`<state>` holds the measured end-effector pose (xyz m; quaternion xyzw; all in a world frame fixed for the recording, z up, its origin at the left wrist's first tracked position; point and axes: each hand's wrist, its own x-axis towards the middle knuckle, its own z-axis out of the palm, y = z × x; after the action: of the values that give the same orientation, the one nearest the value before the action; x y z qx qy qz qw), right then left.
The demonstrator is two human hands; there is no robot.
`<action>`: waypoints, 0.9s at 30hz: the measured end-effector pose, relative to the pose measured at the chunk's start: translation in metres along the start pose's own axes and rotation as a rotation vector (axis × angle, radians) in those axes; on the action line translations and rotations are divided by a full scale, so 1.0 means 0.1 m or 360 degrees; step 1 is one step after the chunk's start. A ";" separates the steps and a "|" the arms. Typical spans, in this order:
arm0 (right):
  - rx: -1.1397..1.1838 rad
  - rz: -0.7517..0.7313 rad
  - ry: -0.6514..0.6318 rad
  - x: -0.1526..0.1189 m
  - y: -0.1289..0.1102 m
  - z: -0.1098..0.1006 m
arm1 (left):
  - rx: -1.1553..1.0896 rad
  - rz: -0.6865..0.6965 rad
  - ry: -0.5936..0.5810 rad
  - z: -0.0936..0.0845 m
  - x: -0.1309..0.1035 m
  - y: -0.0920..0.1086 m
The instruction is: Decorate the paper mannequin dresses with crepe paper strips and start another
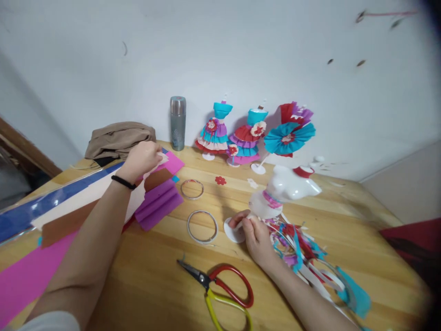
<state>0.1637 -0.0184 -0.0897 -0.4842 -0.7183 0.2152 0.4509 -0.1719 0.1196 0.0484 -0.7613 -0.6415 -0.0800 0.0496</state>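
Note:
My left hand, wearing a black band at the wrist, is closed on the edge of pale pink crepe paper at the left. Brown, purple and bright pink sheets lie around and beneath that paper. My right hand has its fingers closed round the lower part of a small white mannequin, just above its round base. The mannequin tilts to the right, with a pink band at its waist and a red one at its neck. My fingers hide its stem.
Scissors with red and yellow handles lie in front. Two wire coils sit mid-table. Paper scraps spread right. Behind are a flask, three dressed mannequins, a red paper flower and brown cloth.

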 end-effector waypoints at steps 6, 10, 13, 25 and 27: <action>-0.0022 -0.0032 -0.0020 0.02 -0.02 -0.01 | -0.0060 -0.0210 0.0127 -0.24 -0.12 0.05; -0.0007 -0.0021 -0.0006 0.03 -0.02 0.00 | -0.0178 -0.0252 0.0192 -0.32 -0.18 0.09; -0.0005 0.0012 -0.0023 0.02 -0.01 0.00 | -0.0253 -0.0258 0.0233 -0.33 -0.20 0.10; -0.0047 -0.0080 0.0005 0.00 0.00 -0.02 | -0.0288 -0.0214 0.0128 -0.32 -0.15 0.11; -0.0055 -0.0104 0.0000 0.01 -0.01 -0.02 | -0.0333 -0.0159 0.0070 -0.27 -0.13 0.08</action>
<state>0.1653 -0.0183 -0.0878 -0.4683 -0.7373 0.1878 0.4492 -0.1680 0.1011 0.0731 -0.7274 -0.6656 -0.1656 -0.0200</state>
